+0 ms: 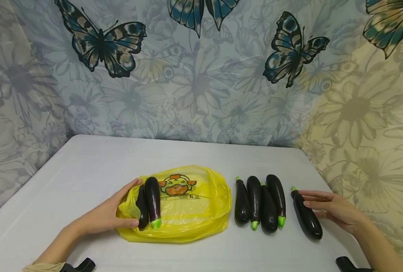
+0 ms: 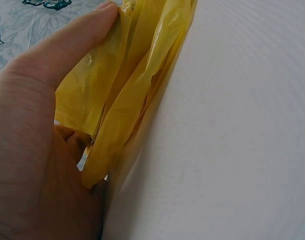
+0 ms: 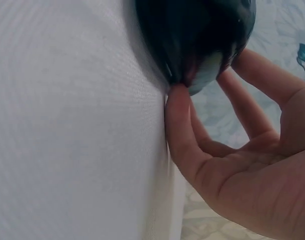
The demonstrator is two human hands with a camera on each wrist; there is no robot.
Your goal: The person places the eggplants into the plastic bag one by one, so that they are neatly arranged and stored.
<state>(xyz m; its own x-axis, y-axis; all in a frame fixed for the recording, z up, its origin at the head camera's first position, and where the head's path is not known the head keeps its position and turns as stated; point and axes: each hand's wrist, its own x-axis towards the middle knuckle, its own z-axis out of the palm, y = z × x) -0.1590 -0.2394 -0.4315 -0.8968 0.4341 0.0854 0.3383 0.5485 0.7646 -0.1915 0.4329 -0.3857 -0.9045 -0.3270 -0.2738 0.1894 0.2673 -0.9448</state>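
A yellow plastic bag (image 1: 201,211) with a printed cartoon face lies flat on the table. My left hand (image 1: 109,211) holds its left end, thumb and fingers spread along the edge; the left wrist view shows the thumb (image 2: 82,40) on the crumpled plastic. Two dark eggplants are by that hand: one (image 1: 153,200) on top of the bag, its green tip toward me, the other (image 1: 142,209) beside it, partly covered by plastic. At the right, my right hand (image 1: 341,209) grips a single eggplant (image 1: 308,217), fingers and thumb at its sides.
Several eggplants (image 1: 254,200) lie side by side between the bag and my right hand, green tips pointing both ways. The white table (image 1: 103,162) ends at a wall (image 1: 201,105) patterned with flowers and butterflies.
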